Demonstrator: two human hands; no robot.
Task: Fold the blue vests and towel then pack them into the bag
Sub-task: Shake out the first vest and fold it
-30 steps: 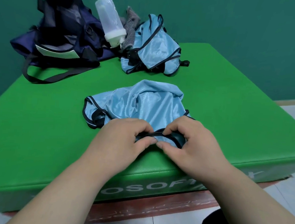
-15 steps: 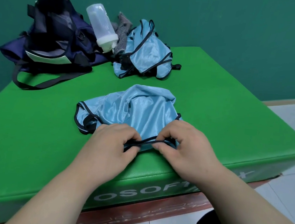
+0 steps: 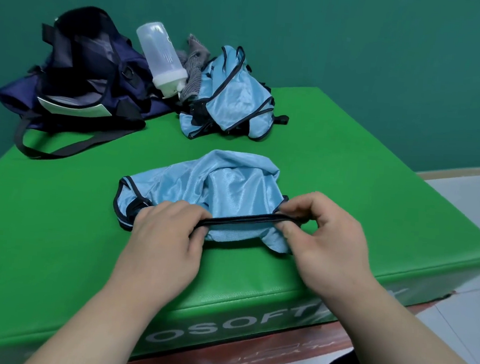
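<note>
Both of my hands are clamped on one black trim: the thumb and curled fingers of my left hand pinch one end, and my right hand pinches the other end between thumb and forefinger, its remaining fingers loosely bent. The trim runs taut and nearly straight between the two grips, raised a little over the green mat close to its near edge. It is the border of a blue vest, which lies crumpled on the mat just beyond my knuckles, with another loop of black edging showing at its left end. Toward the mat's far edge a second blue vest sits in a heap. A grey towel is bunched against that heap's left side. A clear bottle with a white cap leans cap-down next to the towel, touching the navy bag at the mat's far left corner. The bag's mouth gapes open and its dark strap trails forward across the mat. Pale letters reading "OSOFT" run along the mat's front face.
</note>
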